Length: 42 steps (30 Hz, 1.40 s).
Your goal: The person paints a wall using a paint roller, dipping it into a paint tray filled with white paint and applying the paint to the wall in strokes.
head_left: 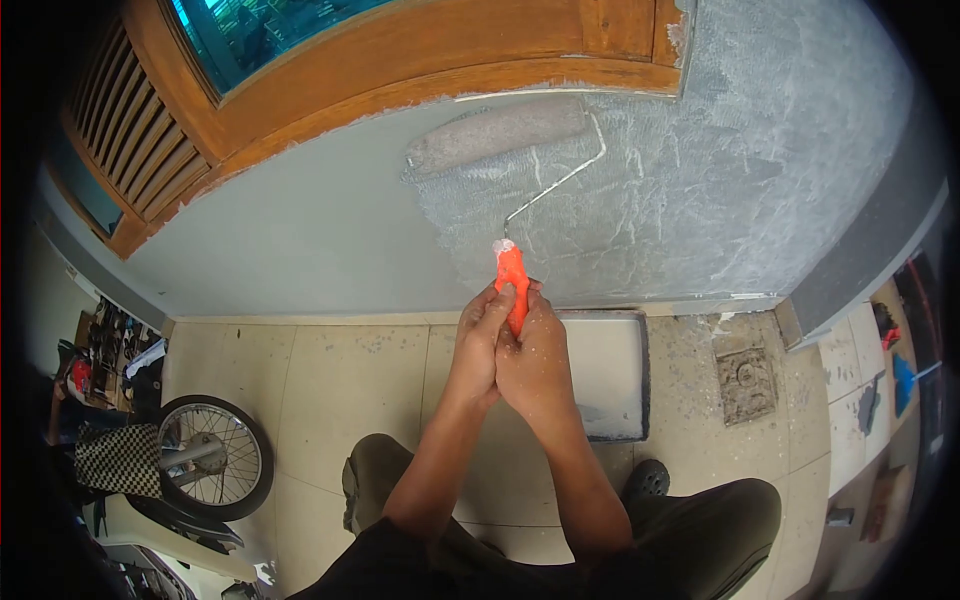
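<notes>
Grey wall (300, 230) under a wooden window frame (400, 70). We've got left hand (480, 335) and right hand (535, 360) both wrapped tight round the orange roller handle (512, 275), roller (495, 135) pressed on the wall just below that frame, above our hands. Paint tray (615, 370) sits below the frame too, just behind our hands.

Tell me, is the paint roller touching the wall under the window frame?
Touching. The head view shows the roller sleeve pressed flat against the wall, at the edge of the freshly rolled patch.
</notes>
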{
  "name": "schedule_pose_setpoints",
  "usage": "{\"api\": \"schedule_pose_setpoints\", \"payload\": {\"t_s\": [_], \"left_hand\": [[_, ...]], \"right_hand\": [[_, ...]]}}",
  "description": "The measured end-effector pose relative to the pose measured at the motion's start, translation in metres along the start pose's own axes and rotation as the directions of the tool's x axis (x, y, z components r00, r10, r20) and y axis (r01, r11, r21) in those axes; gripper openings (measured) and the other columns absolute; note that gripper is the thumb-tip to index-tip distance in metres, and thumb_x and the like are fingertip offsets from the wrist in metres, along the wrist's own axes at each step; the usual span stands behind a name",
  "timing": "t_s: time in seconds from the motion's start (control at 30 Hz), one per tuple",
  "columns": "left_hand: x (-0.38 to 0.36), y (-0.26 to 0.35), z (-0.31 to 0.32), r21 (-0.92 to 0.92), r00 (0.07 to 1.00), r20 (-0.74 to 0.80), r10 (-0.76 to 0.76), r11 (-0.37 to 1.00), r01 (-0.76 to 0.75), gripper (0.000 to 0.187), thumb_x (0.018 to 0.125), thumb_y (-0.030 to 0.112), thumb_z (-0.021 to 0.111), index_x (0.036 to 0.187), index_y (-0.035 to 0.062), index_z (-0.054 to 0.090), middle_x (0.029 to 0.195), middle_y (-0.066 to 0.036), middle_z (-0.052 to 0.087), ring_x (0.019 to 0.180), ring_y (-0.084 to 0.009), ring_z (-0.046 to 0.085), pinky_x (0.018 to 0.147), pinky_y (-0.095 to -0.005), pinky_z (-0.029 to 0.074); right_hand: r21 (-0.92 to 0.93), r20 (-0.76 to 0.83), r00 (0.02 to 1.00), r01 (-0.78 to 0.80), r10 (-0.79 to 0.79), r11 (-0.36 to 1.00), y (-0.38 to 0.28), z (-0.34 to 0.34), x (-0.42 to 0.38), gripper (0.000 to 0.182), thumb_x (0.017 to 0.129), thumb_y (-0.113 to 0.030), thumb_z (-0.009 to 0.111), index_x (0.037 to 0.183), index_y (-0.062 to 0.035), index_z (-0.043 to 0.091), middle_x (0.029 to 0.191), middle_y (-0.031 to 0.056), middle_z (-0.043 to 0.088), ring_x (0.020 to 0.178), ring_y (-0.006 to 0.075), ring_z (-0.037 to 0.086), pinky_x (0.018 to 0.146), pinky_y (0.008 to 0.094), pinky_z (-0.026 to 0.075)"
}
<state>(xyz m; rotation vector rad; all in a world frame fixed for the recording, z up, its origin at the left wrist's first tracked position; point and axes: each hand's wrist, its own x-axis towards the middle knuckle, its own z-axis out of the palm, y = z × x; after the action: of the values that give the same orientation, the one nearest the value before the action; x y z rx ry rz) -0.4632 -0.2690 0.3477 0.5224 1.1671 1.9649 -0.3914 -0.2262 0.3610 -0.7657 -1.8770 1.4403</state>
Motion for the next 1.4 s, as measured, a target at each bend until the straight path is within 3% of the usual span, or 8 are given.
{"api": "schedule_pose_setpoints", "payload": {"t_s": [0.07, 0.47, 0.53, 0.7, 0.77, 1.1, 1.23, 1.4], "left_hand": [[0.001, -0.001, 0.006, 0.011, 1.0, 0.027, -0.015, 1.0, 0.015, 0.038, 0.103, 0.033, 0.052, 0.119, -0.0018, 0.057, 0.097, -0.012, 0.064, 0.081, -0.0181, 0.065, 0.074, -0.0334, 0.055], [0.005, -0.001, 0.016, 0.041, 0.999, 0.046, -0.014, 0.999, 0.012, 0.037, 0.102, 0.03, 0.054, 0.115, -0.0033, 0.061, 0.096, -0.007, 0.063, 0.081, -0.0117, 0.061, 0.072, -0.0278, 0.051], [0.001, -0.009, 0.007, 0.024, 0.999, 0.036, -0.033, 0.999, 0.032, 0.036, 0.102, 0.03, 0.054, 0.115, -0.0031, 0.061, 0.095, -0.007, 0.063, 0.082, -0.0116, 0.061, 0.072, -0.0277, 0.051], [0.003, -0.015, -0.003, 0.072, 0.998, 0.003, -0.066, 0.995, 0.065, 0.036, 0.101, 0.031, 0.055, 0.113, -0.002, 0.062, 0.093, -0.006, 0.063, 0.079, -0.011, 0.061, 0.069, -0.0267, 0.051], [0.003, -0.008, -0.001, 0.068, 0.998, 0.018, -0.065, 0.996, 0.064, 0.036, 0.101, 0.031, 0.055, 0.113, -0.0017, 0.062, 0.093, -0.006, 0.063, 0.079, -0.011, 0.061, 0.069, -0.0267, 0.051], [0.011, -0.002, 0.002, 0.119, 1.0, 0.025, 0.018, 0.993, -0.021, 0.04, 0.102, 0.036, 0.055, 0.113, -0.0016, 0.062, 0.093, -0.008, 0.066, 0.081, -0.0149, 0.065, 0.074, -0.0303, 0.054], [0.006, -0.011, 0.001, 0.092, 0.999, -0.005, -0.049, 0.994, 0.05, 0.035, 0.102, 0.032, 0.054, 0.113, -0.0007, 0.062, 0.093, -0.006, 0.063, 0.08, -0.0112, 0.06, 0.069, -0.027, 0.05], [0.011, -0.009, 0.023, 0.025, 0.998, 0.056, 0.039, 0.999, -0.04, 0.04, 0.102, 0.035, 0.054, 0.115, -0.0017, 0.06, 0.094, -0.009, 0.066, 0.082, -0.0158, 0.065, 0.073, -0.0305, 0.053]], "right_hand": [[0.034, 0.001, 1.0, 0.0, 0.0, 0.999, 0.006, -0.007, 0.002, 0.042, 0.088, -0.001, 0.057, 0.124, 0.0174, 0.048, 0.111, 0.0344, 0.061, 0.097, 0.049, 0.065, 0.08, 0.0491, 0.053], [0.114, 0.029, 1.0, -0.005, 0.002, 0.993, 0.01, -0.015, 0.008, 0.034, 0.09, -0.004, 0.056, 0.117, 0.0154, 0.052, 0.104, 0.0338, 0.063, 0.097, 0.0469, 0.065, 0.08, 0.0484, 0.052], [0.015, -0.051, 0.999, -0.011, 0.012, 1.0, 0.025, -0.004, 0.001, 0.024, 0.093, -0.007, 0.055, 0.111, 0.0083, 0.058, 0.093, 0.0235, 0.067, 0.087, 0.0342, 0.067, 0.077, 0.0399, 0.051], [0.044, -0.07, 0.998, 0.003, 0.001, 0.999, 0.039, 0.006, 0.001, 0.025, 0.093, -0.007, 0.055, 0.113, 0.0073, 0.058, 0.094, 0.0238, 0.066, 0.09, 0.0361, 0.067, 0.077, 0.0407, 0.051], [0.055, -0.001, 1.0, -0.013, 0.013, 0.998, 0.026, 0.0, 0.002, 0.033, 0.091, -0.003, 0.056, 0.119, 0.013, 0.051, 0.107, 0.0336, 0.061, 0.098, 0.0483, 0.064, 0.081, 0.0505, 0.052], [0.155, 0.026, 0.998, 0.049, -0.054, 0.987, 0.017, -0.003, 0.013, 0.034, 0.092, -0.005, 0.058, 0.121, 0.0115, 0.052, 0.109, 0.0324, 0.062, 0.1, 0.0476, 0.064, 0.082, 0.0501, 0.052], [0.075, -0.013, 1.0, 0.021, -0.02, 0.997, 0.029, 0.001, 0.008, 0.034, 0.091, -0.005, 0.058, 0.121, 0.0111, 0.052, 0.111, 0.0331, 0.061, 0.1, 0.0479, 0.064, 0.083, 0.051, 0.052], [0.005, 0.037, 0.999, 0.009, -0.009, 1.0, 0.009, -0.027, 0.011, 0.033, 0.091, -0.005, 0.058, 0.119, 0.0127, 0.053, 0.109, 0.0341, 0.062, 0.102, 0.0491, 0.063, 0.083, 0.0508, 0.052]]}}
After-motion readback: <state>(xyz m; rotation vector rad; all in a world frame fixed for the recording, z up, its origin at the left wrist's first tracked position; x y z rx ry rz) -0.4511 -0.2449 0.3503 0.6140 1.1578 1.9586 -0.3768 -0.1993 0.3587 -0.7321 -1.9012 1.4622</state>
